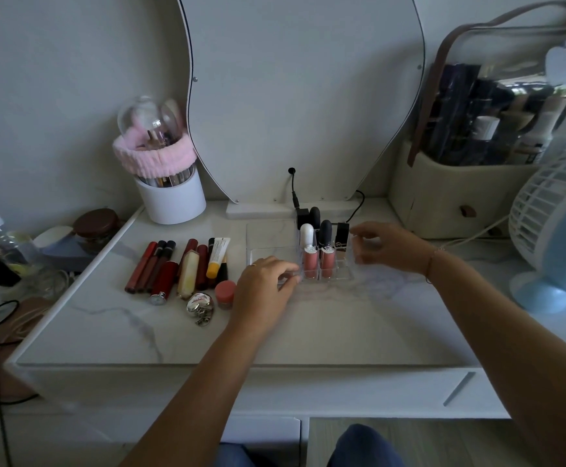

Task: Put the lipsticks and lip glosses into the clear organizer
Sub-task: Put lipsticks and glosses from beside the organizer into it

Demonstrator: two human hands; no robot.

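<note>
A marble-patterned white bench [308, 325] seen from above, with a person's two bare forearms reaching in from the bottom edge; near the back of the bench, at centre, stands the clear organizer [268, 254], its left part bare and its right part divided into small upright slots. The left hand [264, 281] lies on the organizer's front left rim, fingers curled over the edge and gripping it; the right hand [386, 246] holds the organizer's right wall between curled fingers and thumb. Standing in the slots are a white-capped pink lip gloss [308, 252], just beside it a black-capped pink lip gloss [326, 252], a black lipstick [342, 232] to their right, and two more dark caps [313, 215] behind. Left of the organizer, loose on the bench, lie a row of dark red lip gloss tubes [150, 267], a red lipstick [165, 281], a pale cream lipstick [187, 274], a white tube with a yellow cap [219, 256], a small pink jar [225, 293] and a silver keyring [200, 306]. Behind stand a white brush cup [173, 200] wrapped in a pink headband [153, 156], a curved mirror [305, 96], and, at far right, a white and blue fan [557, 230].
</note>
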